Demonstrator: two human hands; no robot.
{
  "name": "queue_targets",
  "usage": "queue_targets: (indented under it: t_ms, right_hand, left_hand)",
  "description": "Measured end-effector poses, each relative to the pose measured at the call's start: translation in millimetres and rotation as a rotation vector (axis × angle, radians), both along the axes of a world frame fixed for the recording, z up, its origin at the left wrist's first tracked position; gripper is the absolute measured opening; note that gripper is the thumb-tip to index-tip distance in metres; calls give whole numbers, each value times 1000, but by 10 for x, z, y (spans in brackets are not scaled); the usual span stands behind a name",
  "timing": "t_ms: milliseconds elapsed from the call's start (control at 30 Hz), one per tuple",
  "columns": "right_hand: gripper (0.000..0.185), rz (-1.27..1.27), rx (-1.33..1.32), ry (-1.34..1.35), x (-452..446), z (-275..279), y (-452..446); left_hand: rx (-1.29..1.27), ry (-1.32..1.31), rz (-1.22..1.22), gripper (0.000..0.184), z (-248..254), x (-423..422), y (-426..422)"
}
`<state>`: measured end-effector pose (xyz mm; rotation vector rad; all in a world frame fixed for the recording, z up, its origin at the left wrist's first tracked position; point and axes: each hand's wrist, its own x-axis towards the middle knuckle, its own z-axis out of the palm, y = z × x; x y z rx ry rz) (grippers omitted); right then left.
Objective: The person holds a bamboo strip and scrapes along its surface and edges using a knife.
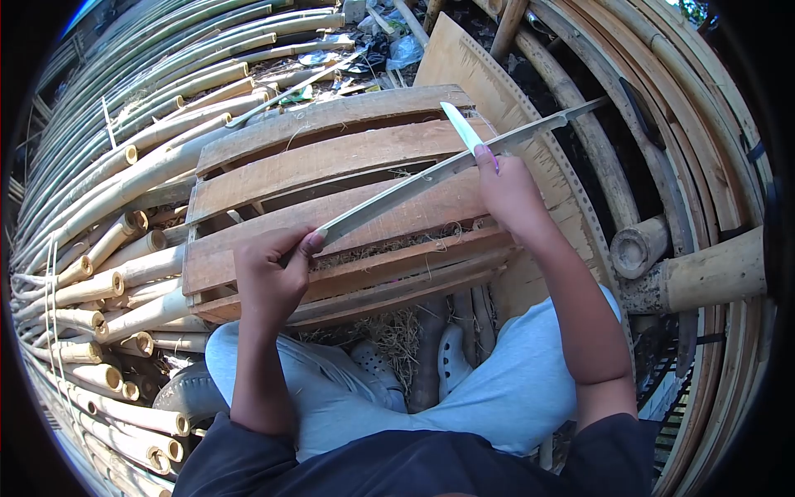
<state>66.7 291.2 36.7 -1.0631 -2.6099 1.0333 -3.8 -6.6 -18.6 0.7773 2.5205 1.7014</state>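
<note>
A long, thin bamboo strip (397, 195) runs slantwise over a slatted wooden crate (331, 161), its far end pointing up to the right. My left hand (277, 269) is closed on the near end of the strip, thumb on top. In my right hand (507, 189) is a knife (462, 128), its bright blade angled up and left across the strip. A bit of purple shows at the knife's handle; the rest of the handle is hidden in my fingers. Fine shavings lie between the crate's slats.
Stacked bamboo poles (116, 282) fill the left side, cut ends toward me. A curved plywood sheet (571, 224) stands right of the crate. Thick bamboo (712, 269) and long split lengths (720, 108) lie at the right. Plastic litter (404, 51) lies behind the crate.
</note>
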Motion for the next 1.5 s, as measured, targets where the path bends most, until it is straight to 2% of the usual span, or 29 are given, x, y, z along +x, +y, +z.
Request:
queue_targets:
  t_ms: [33, 67, 133, 233, 267, 333, 433, 533, 667, 767, 800, 867, 967, 1067, 1200, 1267, 1367, 1500]
  right_hand:
    - [61, 85, 26, 29, -19, -48, -108]
    - [60, 113, -48, -25, 8, -89, -294]
    - [59, 324, -74, -16, 82, -182, -650]
    - [59, 345, -75, -39, 25, -86, -511]
    - [58, 234, -47, -91, 10, 63, -421]
    - [57, 133, 63, -21, -6, 82, -143]
    - [57, 142, 88, 20, 12, -1, -238]
    - [56, 267, 26, 91, 78, -230, -787]
    - [57, 271, 20, -33, 1, 43, -402]
    - [58, 92, 81, -20, 27, 69, -148]
    - [58, 94, 82, -22, 40, 0, -268]
    - [57, 278, 25, 35, 75, -151, -626]
    - [57, 321, 70, 119, 50, -281, -629]
    - [54, 196, 45, -23, 24, 97, -403]
    - [52, 146, 65, 6, 54, 56, -394]
    - [53, 357, -22, -24, 102, -19, -755]
    - [57, 417, 4, 51, 89, -136, -759]
    - [55, 256, 97, 60, 47, 84, -391]
  left_hand:
    - [-47, 102, 4, 15, -3, 3, 2]
    - [-45, 104, 8, 15, -1, -2, 6]
    - [-79, 127, 6, 13, 2, -6, 1]
    - [-47, 114, 11, 12, 3, -20, 11]
    - [-47, 114, 11, 12, 16, -20, 16]
    - [-55, 174, 3, 12, 59, -14, 16]
    - [-75, 194, 11, 12, 84, 6, 24]
    - [-68, 208, 14, 12, 35, -14, 33]
    - [-47, 177, 18, 11, 73, -18, 33]
    - [-79, 187, 0, 12, 96, 15, 11]
    - [-90, 182, 4, 12, 96, 20, 13]
    - [-99, 181, 7, 12, 79, 5, 31]
    - [-55, 127, 10, 12, 1, -38, 27]
    - [-2, 125, 9, 11, 11, -36, 20]
    - [-61, 206, 11, 10, 111, 36, 33]
    - [-55, 240, 14, 9, 105, 35, 49]
    - [-77, 181, 21, 10, 91, 16, 36]
    - [-66, 198, 9, 10, 122, 14, 20]
